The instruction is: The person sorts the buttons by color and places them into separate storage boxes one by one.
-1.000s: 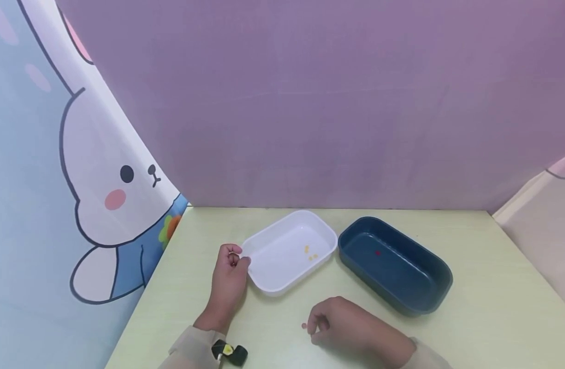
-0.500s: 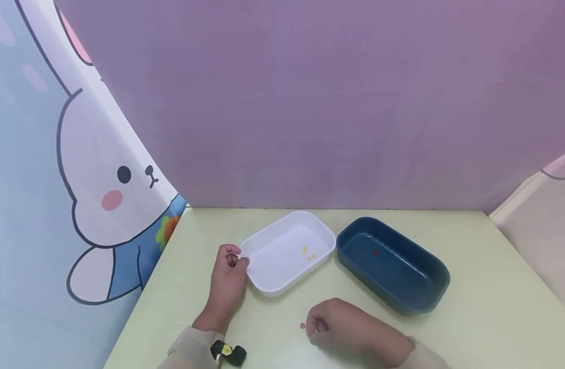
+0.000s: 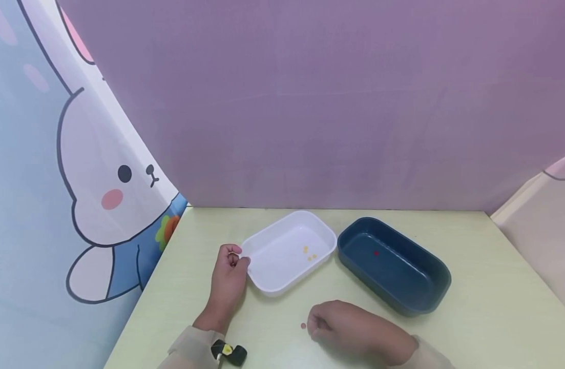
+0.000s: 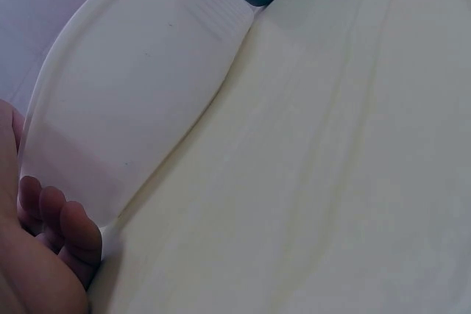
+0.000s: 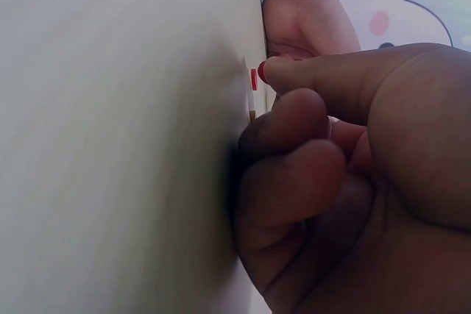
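Observation:
My left hand (image 3: pixel 230 277) holds the near-left end of a white rectangular tray (image 3: pixel 264 241), thumb and fingers at its rim. Several tiny yellow pieces (image 3: pixel 305 249) lie inside the tray. In front of it, my right hand (image 3: pixel 347 325) is low at the table, fingers curled. The right wrist view shows a small red disc (image 5: pixel 263 70) at the tip of the right thumb (image 5: pixel 324 79), pinched there, the index finger hidden. A second small red disc (image 5: pixel 254 79) is on the table just beyond the fingertips; the head view shows this reddish disc (image 3: pixel 303 326) left of the hand.
A dark blue rectangular tray (image 3: pixel 393 287) stands right of the white one, their corners close together. One tiny red piece (image 3: pixel 376 253) lies in it. A purple partition (image 3: pixel 337 113) rises behind the pale table (image 3: pixel 485 266); a rabbit-print cloth (image 3: pixel 98 154) hangs at left.
My right hand's thumb and index finger have drawn closer together, and the hand has dipped slightly. The left hand and both trays stay in place.

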`<state>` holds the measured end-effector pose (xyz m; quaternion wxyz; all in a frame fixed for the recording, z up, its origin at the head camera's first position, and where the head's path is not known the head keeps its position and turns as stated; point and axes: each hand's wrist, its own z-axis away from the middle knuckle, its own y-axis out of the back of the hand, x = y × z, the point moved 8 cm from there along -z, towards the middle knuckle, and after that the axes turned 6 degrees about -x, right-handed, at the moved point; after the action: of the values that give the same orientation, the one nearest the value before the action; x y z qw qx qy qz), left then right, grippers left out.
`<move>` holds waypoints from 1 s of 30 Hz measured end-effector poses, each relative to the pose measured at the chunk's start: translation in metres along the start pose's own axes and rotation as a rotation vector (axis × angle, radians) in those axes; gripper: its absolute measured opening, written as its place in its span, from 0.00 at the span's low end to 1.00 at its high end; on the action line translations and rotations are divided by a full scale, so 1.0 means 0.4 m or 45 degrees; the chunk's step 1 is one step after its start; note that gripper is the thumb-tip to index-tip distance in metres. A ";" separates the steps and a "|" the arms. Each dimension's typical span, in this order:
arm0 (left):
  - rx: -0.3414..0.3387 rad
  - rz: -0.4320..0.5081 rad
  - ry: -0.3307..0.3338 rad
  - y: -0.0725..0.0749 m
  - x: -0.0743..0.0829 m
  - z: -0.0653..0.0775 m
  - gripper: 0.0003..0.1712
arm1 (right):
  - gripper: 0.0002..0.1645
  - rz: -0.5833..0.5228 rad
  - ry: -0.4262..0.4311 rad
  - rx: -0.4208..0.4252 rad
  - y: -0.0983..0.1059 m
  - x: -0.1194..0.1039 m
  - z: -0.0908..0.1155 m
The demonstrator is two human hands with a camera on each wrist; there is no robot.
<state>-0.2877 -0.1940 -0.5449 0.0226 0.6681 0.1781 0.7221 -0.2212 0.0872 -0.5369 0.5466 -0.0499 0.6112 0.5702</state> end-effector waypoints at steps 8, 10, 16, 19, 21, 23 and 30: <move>-0.003 -0.001 -0.006 -0.001 0.000 -0.001 0.14 | 0.11 0.040 0.044 0.004 0.004 0.008 -0.005; -0.004 0.002 -0.008 -0.001 0.001 0.000 0.14 | 0.11 0.028 0.060 0.011 0.007 0.009 -0.004; -0.004 0.008 -0.005 -0.003 0.002 -0.001 0.14 | 0.10 -0.046 0.068 -0.002 0.014 0.007 -0.003; -0.001 0.009 -0.005 -0.004 0.003 -0.001 0.13 | 0.10 -0.040 0.075 -0.011 0.017 0.007 -0.003; 0.002 0.008 -0.006 -0.004 0.004 -0.001 0.13 | 0.10 -0.028 0.079 -0.010 0.019 0.007 -0.003; 0.005 0.004 -0.005 -0.004 0.005 0.000 0.13 | 0.09 -0.021 0.078 -0.008 0.022 0.008 -0.002; 0.006 -0.005 0.004 -0.005 0.005 0.000 0.13 | 0.09 -0.050 0.018 0.050 0.043 0.017 0.002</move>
<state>-0.2884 -0.1918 -0.5436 0.0222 0.6666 0.1811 0.7227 -0.2351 0.0974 -0.5306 0.5542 -0.0551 0.6250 0.5470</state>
